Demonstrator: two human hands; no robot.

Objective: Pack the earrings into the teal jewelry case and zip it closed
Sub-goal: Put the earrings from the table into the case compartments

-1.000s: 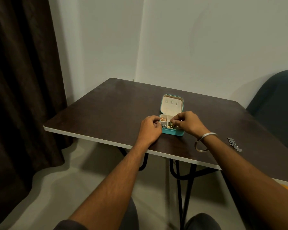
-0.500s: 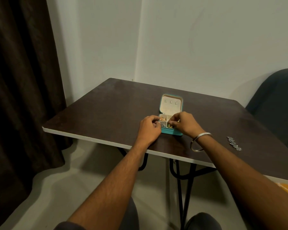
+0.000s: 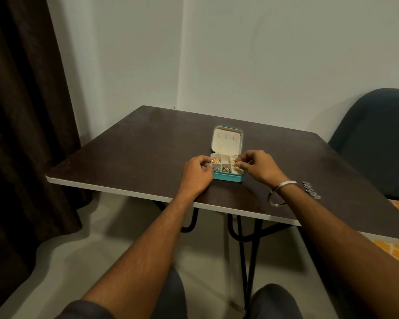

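Note:
The teal jewelry case [image 3: 227, 178] lies open near the table's front edge, its cream lid [image 3: 226, 146] standing up at the back. Its cream compartments hold gold earrings [image 3: 215, 160] at the back left, a green and gold one [image 3: 226, 169] in the front middle and small silver ones at the front left. My left hand [image 3: 197, 173] rests against the case's left side with curled fingers. My right hand [image 3: 258, 166] pinches a pale gold earring [image 3: 236, 166] over the right compartment.
Silver earrings [image 3: 311, 190] lie on the dark table [image 3: 129, 153] to the right of my right wrist, which wears a metal bangle. A dark chair [image 3: 378, 139] stands at the right. A dark curtain hangs at the left.
My right hand has shifted to the right, uncovering the case's compartments. My left hand has stayed at the case's left side.

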